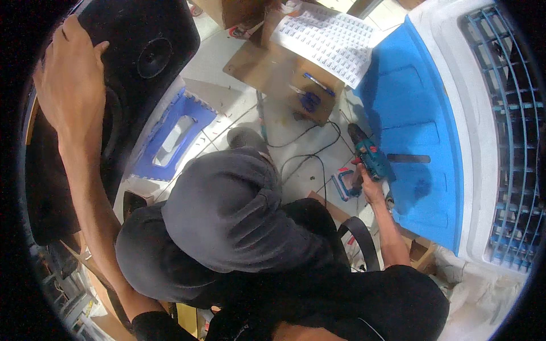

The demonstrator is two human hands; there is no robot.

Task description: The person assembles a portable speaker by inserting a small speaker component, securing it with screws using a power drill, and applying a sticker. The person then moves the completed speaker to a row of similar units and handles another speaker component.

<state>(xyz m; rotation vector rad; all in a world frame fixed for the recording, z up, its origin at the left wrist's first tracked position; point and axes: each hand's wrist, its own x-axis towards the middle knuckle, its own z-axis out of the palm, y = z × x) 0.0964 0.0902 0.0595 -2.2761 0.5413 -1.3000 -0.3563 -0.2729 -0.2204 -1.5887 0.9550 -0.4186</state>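
Left hand [71, 79] spread flat on black moulded plastic panel [142, 40], right hand [368, 184] with fingers wrapped around teal cordless drill [369, 156], beside blue-and-white plastic housing [415, 113].

A teal cordless drill [368, 154] pointed up-left over the floor; a black speaker panel [136, 51] stood tilted at left.

The person's dark-clothed knees [227, 210] hide much of the floor, and the black speaker cabinet [142, 40] runs off the frame's top-left edge.
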